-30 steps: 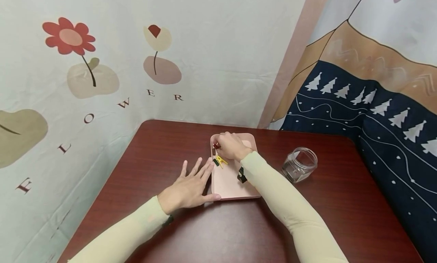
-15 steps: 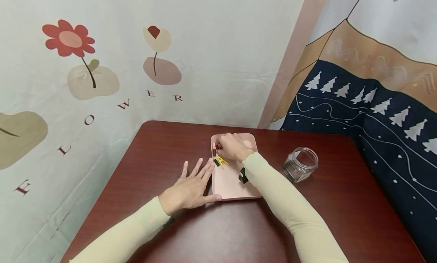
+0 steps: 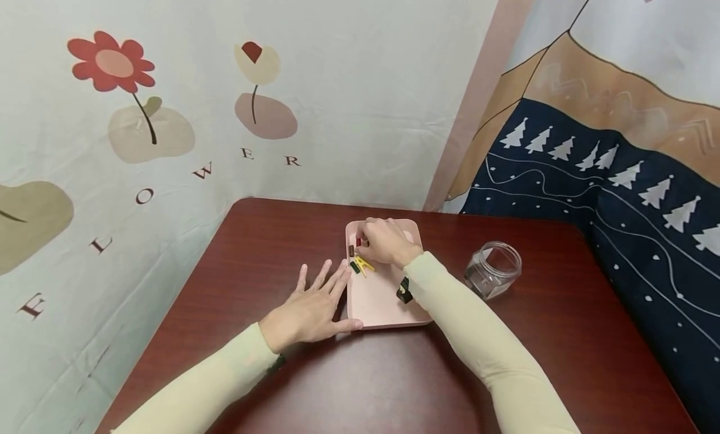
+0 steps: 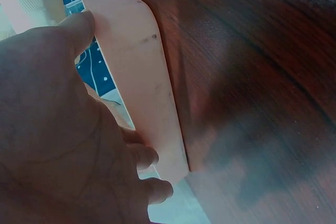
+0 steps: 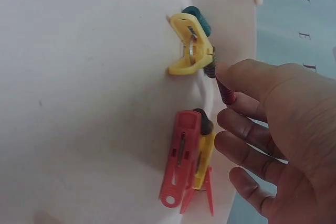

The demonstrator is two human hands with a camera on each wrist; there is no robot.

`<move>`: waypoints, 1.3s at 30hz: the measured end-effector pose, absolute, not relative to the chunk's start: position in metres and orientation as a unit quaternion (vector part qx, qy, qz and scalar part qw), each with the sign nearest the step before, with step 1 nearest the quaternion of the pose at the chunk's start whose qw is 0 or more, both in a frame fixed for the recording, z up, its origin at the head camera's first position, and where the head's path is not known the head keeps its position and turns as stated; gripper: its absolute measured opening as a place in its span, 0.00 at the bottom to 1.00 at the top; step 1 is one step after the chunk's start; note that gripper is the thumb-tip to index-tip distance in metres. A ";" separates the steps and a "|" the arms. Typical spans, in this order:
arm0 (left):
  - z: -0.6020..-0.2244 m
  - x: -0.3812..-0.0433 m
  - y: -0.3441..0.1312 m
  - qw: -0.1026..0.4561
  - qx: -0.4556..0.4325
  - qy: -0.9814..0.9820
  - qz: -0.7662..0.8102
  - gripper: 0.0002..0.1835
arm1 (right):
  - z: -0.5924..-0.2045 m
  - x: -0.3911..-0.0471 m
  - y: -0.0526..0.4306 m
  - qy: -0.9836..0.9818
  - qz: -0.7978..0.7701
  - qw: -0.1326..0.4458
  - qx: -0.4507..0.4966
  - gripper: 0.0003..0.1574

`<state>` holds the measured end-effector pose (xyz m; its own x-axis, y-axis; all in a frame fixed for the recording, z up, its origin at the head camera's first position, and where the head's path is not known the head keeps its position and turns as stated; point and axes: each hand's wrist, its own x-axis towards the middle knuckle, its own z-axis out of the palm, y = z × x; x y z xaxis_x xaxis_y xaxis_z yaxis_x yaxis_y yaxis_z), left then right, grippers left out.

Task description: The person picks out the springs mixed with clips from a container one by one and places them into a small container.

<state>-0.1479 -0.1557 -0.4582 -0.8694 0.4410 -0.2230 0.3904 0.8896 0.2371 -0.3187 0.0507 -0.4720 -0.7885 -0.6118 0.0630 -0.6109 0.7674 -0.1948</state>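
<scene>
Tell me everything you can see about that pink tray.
The pink tray is a shallow rectangle with rounded corners and low walls, apparently smooth plastic. It sits upright on the reddish-brown table, with faint dark marks on its outer wall. The left hand touches its left side; clips and small ribbed pieces lie inside. The right hand and sleeve hide part of it.

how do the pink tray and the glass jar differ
The pink tray is opaque and shallow; the glass jar is see-through and deeper. The pink tray is roughly rectangular, the glass jar rounded. The left hand touches the pink tray; neither hand touches the glass jar. Both are open-topped and rest on the table.
</scene>
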 end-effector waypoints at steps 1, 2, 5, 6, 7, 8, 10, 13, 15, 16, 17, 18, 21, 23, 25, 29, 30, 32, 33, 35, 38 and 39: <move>-0.458 -0.148 -0.156 0.137 0.215 0.962 0.093 0.64 | -0.471 -0.318 0.051 0.940 -0.104 0.003 -0.325 0.12; -0.459 -0.147 -0.156 0.137 0.214 0.963 0.093 0.64 | -0.469 -0.316 0.052 0.940 -0.107 0.005 -0.325 0.13; -0.458 -0.147 -0.157 0.137 0.214 0.963 0.089 0.64 | -0.464 -0.311 0.055 0.939 -0.115 0.004 -0.325 0.14; -0.458 -0.147 -0.157 0.138 0.213 0.963 0.088 0.64 | -0.463 -0.310 0.057 0.939 -0.116 0.002 -0.325 0.15; -0.458 -0.147 -0.157 0.137 0.214 0.963 0.089 0.64 | -0.462 -0.309 0.058 0.939 -0.116 -0.002 -0.325 0.15; -0.458 -0.147 -0.157 0.137 0.213 0.963 0.088 0.64 | -0.461 -0.308 0.059 0.938 -0.115 -0.008 -0.326 0.16; -0.458 -0.147 -0.157 0.138 0.213 0.963 0.086 0.64 | -0.459 -0.306 0.063 0.938 -0.110 -0.021 -0.328 0.17; -0.458 -0.147 -0.157 0.138 0.213 0.964 0.084 0.64 | -0.456 -0.301 0.068 0.939 -0.099 -0.041 -0.326 0.19; -0.459 -0.147 -0.157 0.138 0.213 0.964 0.082 0.64 | -0.453 -0.298 0.072 0.941 -0.092 -0.050 -0.321 0.20; -0.459 -0.147 -0.157 0.136 0.214 0.964 0.083 0.64 | -0.452 -0.296 0.074 0.942 -0.093 -0.052 -0.319 0.20; -0.459 -0.147 -0.157 0.136 0.214 0.964 0.082 0.64 | -0.451 -0.295 0.075 0.942 -0.094 -0.054 -0.317 0.20; -0.459 -0.147 -0.157 0.135 0.214 0.964 0.081 0.64 | -0.449 -0.293 0.077 0.942 -0.098 -0.054 -0.317 0.19; -0.460 -0.147 -0.156 0.131 0.215 0.964 0.083 0.64 | -0.445 -0.288 0.084 0.938 -0.120 -0.051 -0.320 0.18; -0.460 -0.147 -0.157 0.132 0.214 0.964 0.085 0.64 | -0.443 -0.285 0.088 0.936 -0.131 -0.053 -0.323 0.17; -0.460 -0.147 -0.157 0.131 0.215 0.964 0.086 0.64 | -0.441 -0.281 0.092 0.934 -0.134 -0.059 -0.326 0.17; -0.459 -0.147 -0.158 0.131 0.215 0.964 0.089 0.64 | -0.437 -0.276 0.100 0.933 -0.135 -0.073 -0.327 0.18; -0.459 -0.147 -0.157 0.131 0.216 0.964 0.090 0.64 | -0.436 -0.274 0.102 0.933 -0.138 -0.074 -0.325 0.18; -0.459 -0.146 -0.157 0.130 0.216 0.963 0.094 0.64 | -0.435 -0.271 0.106 0.933 -0.145 -0.074 -0.320 0.18; -0.459 -0.147 -0.157 0.130 0.215 0.963 0.095 0.64 | -0.434 -0.269 0.107 0.934 -0.149 -0.073 -0.318 0.18; -0.459 -0.147 -0.157 0.130 0.214 0.963 0.095 0.64 | -0.433 -0.265 0.111 0.935 -0.154 -0.073 -0.312 0.18; -0.459 -0.146 -0.157 0.131 0.214 0.963 0.096 0.64 | -0.430 -0.257 0.117 0.937 -0.153 -0.078 -0.305 0.20; -0.460 -0.146 -0.157 0.132 0.214 0.963 0.096 0.64 | -0.429 -0.255 0.119 0.937 -0.155 -0.080 -0.303 0.20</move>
